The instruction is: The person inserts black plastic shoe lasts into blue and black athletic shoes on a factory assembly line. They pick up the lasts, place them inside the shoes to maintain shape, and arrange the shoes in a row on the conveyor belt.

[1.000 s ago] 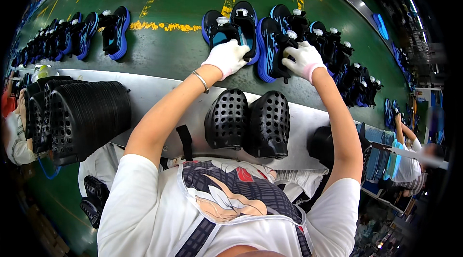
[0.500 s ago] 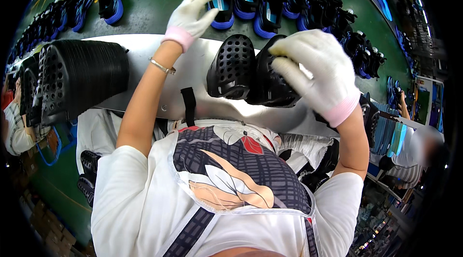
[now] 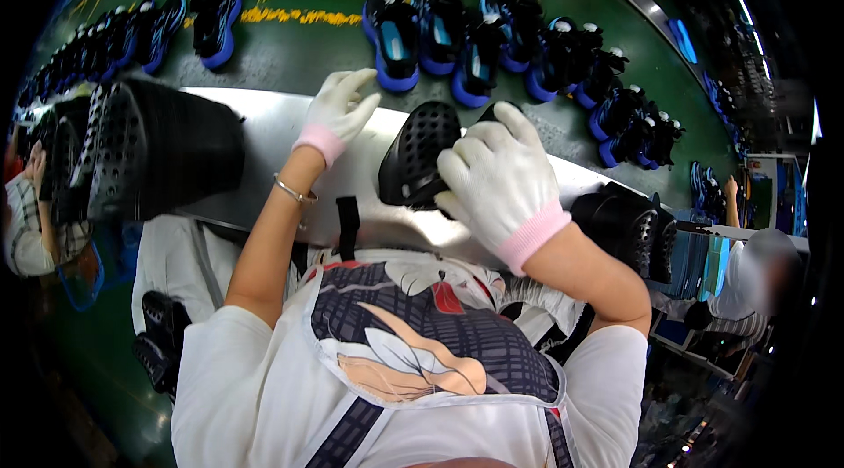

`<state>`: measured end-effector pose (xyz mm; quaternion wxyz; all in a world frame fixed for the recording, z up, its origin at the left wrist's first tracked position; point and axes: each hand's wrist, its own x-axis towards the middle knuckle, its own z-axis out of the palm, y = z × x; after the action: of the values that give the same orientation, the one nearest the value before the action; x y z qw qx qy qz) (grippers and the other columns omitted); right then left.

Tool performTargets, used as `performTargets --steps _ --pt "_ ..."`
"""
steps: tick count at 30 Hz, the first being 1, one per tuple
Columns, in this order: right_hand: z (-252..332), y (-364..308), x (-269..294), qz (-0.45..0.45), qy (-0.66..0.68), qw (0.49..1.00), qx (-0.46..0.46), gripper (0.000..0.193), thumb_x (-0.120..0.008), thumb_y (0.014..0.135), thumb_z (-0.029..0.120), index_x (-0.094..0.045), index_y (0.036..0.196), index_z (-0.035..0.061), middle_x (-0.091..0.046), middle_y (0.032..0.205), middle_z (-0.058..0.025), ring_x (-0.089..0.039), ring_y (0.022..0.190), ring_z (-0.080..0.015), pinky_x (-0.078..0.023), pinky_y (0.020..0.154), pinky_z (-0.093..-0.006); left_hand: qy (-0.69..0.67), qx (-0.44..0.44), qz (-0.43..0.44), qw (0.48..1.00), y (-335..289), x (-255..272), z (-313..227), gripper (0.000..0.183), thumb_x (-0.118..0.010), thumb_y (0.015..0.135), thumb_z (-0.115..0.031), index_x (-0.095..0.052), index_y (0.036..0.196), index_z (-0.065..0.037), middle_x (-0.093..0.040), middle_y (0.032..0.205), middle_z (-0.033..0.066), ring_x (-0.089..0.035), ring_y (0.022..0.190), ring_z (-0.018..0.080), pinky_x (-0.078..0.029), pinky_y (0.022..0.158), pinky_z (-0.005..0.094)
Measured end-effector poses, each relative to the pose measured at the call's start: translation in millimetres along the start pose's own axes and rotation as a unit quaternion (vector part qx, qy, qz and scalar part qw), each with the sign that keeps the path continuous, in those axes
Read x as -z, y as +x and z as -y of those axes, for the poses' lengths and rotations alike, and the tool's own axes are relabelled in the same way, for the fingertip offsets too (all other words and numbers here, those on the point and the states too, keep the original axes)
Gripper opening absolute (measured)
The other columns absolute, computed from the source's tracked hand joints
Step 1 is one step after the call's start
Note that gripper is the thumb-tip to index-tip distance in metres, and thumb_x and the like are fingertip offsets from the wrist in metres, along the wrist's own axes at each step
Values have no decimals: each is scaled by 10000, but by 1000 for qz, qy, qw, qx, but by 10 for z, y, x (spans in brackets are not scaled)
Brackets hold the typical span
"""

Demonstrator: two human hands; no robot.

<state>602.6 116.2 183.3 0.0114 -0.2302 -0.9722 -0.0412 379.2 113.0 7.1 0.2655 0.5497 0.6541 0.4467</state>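
Two black plastic shells with rows of round holes, shaped like toe forms, sit side by side on the metal ledge before me. The left shell (image 3: 422,152) shows almost whole. My right hand (image 3: 501,178), in a white glove with a pink cuff, is closed over the right shell (image 3: 494,111) and hides most of it; its fingertips reach the left shell's edge. My left hand (image 3: 340,113), gloved alike, hovers left of the shells, fingers apart and holding nothing. Just beyond it are black and blue sports shoes (image 3: 397,37) on the green surface.
A thick nested stack of black perforated shells (image 3: 176,147) stands on the left of the metal ledge (image 3: 272,108); a smaller stack (image 3: 615,226) is at right. More shoes (image 3: 214,29) line the green belt (image 3: 299,50). Another person (image 3: 743,283) is at far right.
My right hand has moved left and down, closing over the right shell. My left hand has drawn back from the shoes, still open. The whole view has shifted slightly.
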Motion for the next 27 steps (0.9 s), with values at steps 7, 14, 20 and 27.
performTargets --steps 7,14,20,27 --pt "-314 -503 253 -75 90 987 -107 341 -731 682 334 -622 890 87 -608 894 -57 -580 899 -253 -436 882 -409 150 -53 49 986 480 -338 32 685 -696 816 -371 -445 1394 -102 -372 1431 239 -356 1338 375 -319 1103 416" --pt "-435 -735 101 -70 158 974 -149 351 -681 738 394 -599 825 65 -593 797 -97 -607 767 -276 -471 727 -393 196 -15 36 980 652 -408 265 439 -622 891 -294 -553 1293 -129 -415 1383 272 -443 1262 413 -372 1049 413" --pt "-463 -827 114 -88 173 971 -137 367 -689 744 421 -597 799 70 -593 780 -90 -607 754 -271 -464 693 -375 206 -26 50 977 711 -269 343 395 -625 891 -255 -577 1244 -86 -464 1341 248 -488 1210 388 -396 1011 403" --pt "-557 -796 71 -92 178 975 -98 374 -697 714 418 -601 828 75 -597 810 -91 -610 766 -276 -467 675 -388 185 -30 37 982 575 -307 300 512 -637 878 -217 -490 1350 -83 -487 1312 213 -537 1123 336 -418 976 376"
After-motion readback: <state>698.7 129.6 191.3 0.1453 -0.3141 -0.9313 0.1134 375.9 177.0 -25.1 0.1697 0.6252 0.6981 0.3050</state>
